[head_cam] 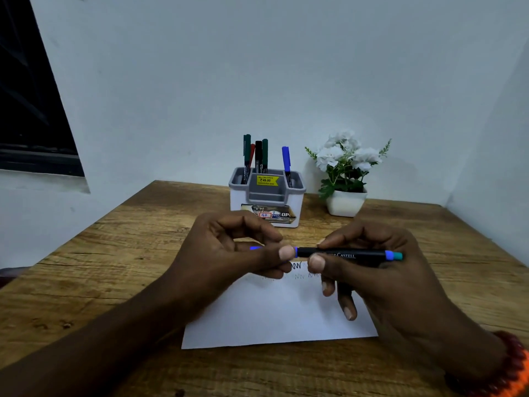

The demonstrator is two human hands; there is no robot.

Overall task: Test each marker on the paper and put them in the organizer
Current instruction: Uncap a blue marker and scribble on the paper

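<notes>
Above the sheet of paper (274,313), mid-table toward the near edge, both hands hold one blue marker (343,254) level, lying left-right. Right hand (380,270) pinches the black barrel w/ thumb and forefinger; its other fingers hang loose over the paper. Left hand (226,253) is curled round the marker's blue cap (257,248) at the left end, thumb tip right at the cap/barrel joint. Cannot tell if cap is fully seated. Barrel reads "Faber-Castell"; right end has a blue band and teal tip.

Paper's far edge carries a few zigzag scribbles (296,266), partly hidden by fingers.

Near the wooden table's (114,267) far edge stands the white-and-grey organizer (266,200) w/ yellow price sticker. Left/back compartments hold green, red and black markers (254,156); right compartment holds one blue marker upright (286,164). Just right of the organizer: white potted flowers (345,173). Beaded bracelet (512,368) on right wrist.
</notes>
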